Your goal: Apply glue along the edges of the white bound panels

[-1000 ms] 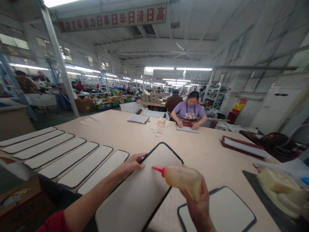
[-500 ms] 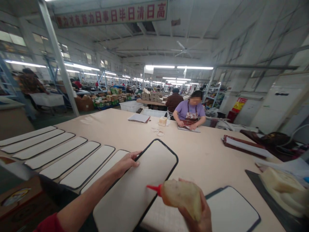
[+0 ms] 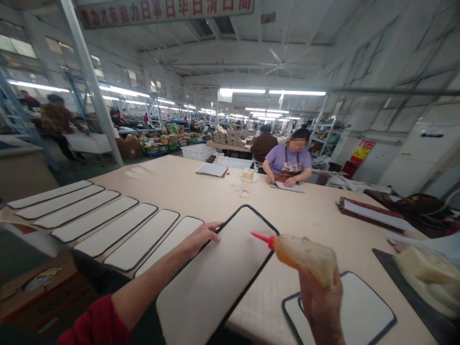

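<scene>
My left hand (image 3: 203,238) grips the left edge of a long white panel (image 3: 219,268) with rounded corners and a dark border. The panel is tilted, its far end over the table. In my right hand (image 3: 321,299) is a squeeze bottle (image 3: 305,256) of amber liquid with a red pointed nozzle. The nozzle tip points left, over the panel's right half; whether it touches the surface I cannot tell. Below my right hand, more dark-edged white panels (image 3: 366,306) lie on the table, partly hidden by the hand and wrist.
A row of several like panels (image 3: 127,239) lies along the table's (image 3: 165,177) left side. Across the table a person in purple (image 3: 287,160) handles a flat piece. A yellowish block (image 3: 427,273) sits on a dark board at right. A cardboard box (image 3: 39,292) stands lower left.
The bottle in my right hand has moved up and right, its nozzle now nearer the panel's far end. The panel and my left hand appear slightly further right; the whole view has shifted too.
</scene>
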`<act>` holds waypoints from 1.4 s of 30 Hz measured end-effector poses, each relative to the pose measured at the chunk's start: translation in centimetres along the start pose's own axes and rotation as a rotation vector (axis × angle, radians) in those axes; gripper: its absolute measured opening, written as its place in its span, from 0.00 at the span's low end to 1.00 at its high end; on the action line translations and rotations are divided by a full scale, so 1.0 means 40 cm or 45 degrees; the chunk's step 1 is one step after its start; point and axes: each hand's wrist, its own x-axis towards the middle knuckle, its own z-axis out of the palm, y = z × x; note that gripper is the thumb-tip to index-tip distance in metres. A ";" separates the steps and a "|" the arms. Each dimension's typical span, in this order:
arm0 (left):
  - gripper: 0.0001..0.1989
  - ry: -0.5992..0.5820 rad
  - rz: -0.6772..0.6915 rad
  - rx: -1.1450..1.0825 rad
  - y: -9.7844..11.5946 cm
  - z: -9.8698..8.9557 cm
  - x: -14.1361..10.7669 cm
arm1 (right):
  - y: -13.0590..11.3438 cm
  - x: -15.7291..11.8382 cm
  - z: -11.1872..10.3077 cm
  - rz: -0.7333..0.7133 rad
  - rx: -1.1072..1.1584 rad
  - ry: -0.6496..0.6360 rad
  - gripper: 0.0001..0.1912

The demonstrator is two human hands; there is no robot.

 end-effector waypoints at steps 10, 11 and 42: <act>0.39 -0.089 0.020 -0.083 -0.030 -0.009 0.065 | 0.060 -0.126 0.027 0.187 -0.099 -0.225 0.35; 0.40 -0.085 0.007 -0.080 -0.030 -0.010 0.068 | 0.054 -0.093 0.025 0.126 -0.109 -0.160 0.33; 0.42 0.072 -0.074 -0.156 -0.011 0.051 0.082 | 0.025 0.029 -0.083 0.205 -0.015 -0.302 0.36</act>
